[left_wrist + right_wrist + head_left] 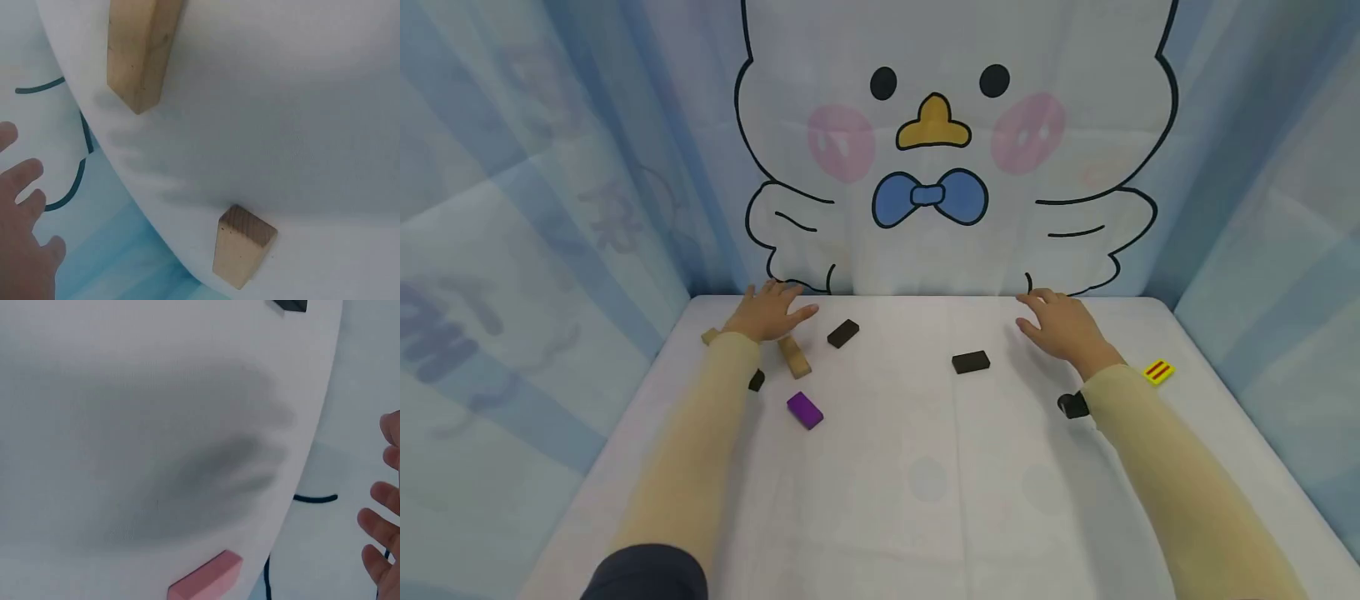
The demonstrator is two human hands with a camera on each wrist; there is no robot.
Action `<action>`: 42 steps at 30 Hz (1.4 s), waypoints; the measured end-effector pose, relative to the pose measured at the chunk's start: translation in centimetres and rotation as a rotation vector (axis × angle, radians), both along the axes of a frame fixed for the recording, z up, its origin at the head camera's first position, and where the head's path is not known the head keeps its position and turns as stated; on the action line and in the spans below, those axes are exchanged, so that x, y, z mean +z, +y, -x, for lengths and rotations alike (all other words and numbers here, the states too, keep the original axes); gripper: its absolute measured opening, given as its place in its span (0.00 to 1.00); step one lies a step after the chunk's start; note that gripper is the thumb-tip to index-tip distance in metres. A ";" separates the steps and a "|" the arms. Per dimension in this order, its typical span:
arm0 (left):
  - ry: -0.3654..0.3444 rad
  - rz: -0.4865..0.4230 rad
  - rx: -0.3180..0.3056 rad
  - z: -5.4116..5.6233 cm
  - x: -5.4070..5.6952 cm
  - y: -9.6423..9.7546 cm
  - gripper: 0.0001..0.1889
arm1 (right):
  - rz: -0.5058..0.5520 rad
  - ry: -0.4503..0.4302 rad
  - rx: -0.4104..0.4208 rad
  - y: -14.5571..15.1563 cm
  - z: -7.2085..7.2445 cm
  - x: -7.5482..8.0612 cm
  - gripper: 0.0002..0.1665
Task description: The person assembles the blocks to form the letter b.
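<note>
My left hand (765, 312) is held out over the far left of the white table, fingers spread, with nothing in its grasp. Close to it lie a long wooden block (794, 357) and a smaller-looking wooden block (710, 336), partly covered by the arm. The left wrist view shows both wooden blocks (245, 247) apart from the fingers. Over the far right side, my right hand (1060, 329) also holds nothing, its fingers extended. A pink block (209, 578) appears below that hand in the right wrist view; I cannot make it out in the head view.
Two dark blocks (843, 333) lie between the hands, one nearer the right (971, 362). A purple block (805, 411) is closer to me, and a yellow block with red stripes (1159, 372) sits near the right edge. Printed curtains (932, 250) border the table (880, 517).
</note>
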State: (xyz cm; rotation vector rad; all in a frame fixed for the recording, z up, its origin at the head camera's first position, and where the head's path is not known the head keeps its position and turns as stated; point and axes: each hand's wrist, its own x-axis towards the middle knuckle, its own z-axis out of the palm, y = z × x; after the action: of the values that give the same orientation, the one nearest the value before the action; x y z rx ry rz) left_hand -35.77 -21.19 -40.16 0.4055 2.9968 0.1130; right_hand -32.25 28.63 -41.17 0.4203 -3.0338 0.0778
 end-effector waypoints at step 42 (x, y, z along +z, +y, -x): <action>0.012 -0.106 -0.097 -18.9 -5.2 2.7 0.32 | 0.138 0.012 0.086 -4.9 -4.6 -4.3 0.20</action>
State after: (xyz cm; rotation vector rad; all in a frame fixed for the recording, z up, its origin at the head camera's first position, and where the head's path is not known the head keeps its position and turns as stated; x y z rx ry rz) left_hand -16.85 -18.48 -45.31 0.5633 2.9853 0.2629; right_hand -27.63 23.71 -45.47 0.5373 -2.9736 0.2863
